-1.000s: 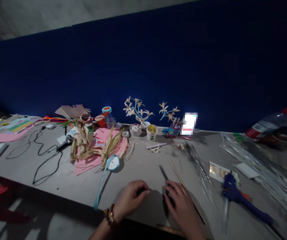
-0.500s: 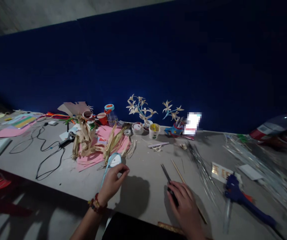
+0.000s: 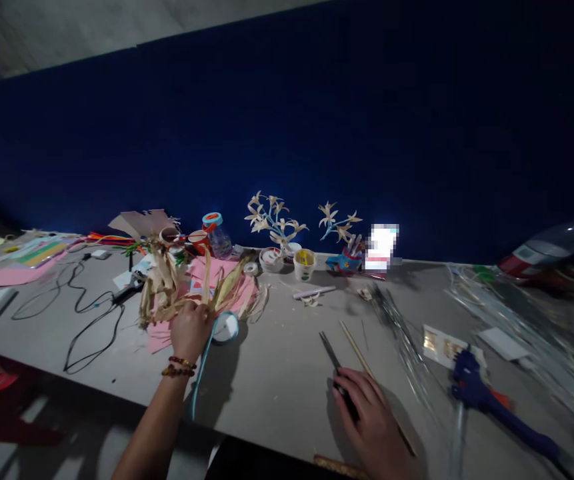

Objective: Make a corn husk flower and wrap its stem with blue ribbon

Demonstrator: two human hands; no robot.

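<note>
My left hand (image 3: 190, 328) reaches out over the grey table (image 3: 277, 373) to a pile of dried corn husks (image 3: 177, 290) lying on pink paper (image 3: 159, 333). Its fingers curl closed among the husk strips. A light blue ribbon roll (image 3: 227, 327) lies just right of that hand, its tail trailing toward the table edge. My right hand (image 3: 373, 427) rests near the front edge, fingers closed over the handles of dark scissors (image 3: 331, 353), whose blades point away from me. A thin wooden stick (image 3: 357, 348) lies beside the blades.
A blue glue gun (image 3: 487, 403) lies at right, with clear wrapping (image 3: 527, 333) and thin wires (image 3: 397, 327) nearby. Small cups (image 3: 304, 263), husk flowers (image 3: 271, 220) and a jar (image 3: 217, 233) stand along the dark blue wall. Black cables (image 3: 87, 313) and coloured paper (image 3: 17, 267) are at left.
My left hand moved from beside the right hand out to the left, past the ribbon roll, and closed on the corn husks. My right hand stayed on the scissors.
</note>
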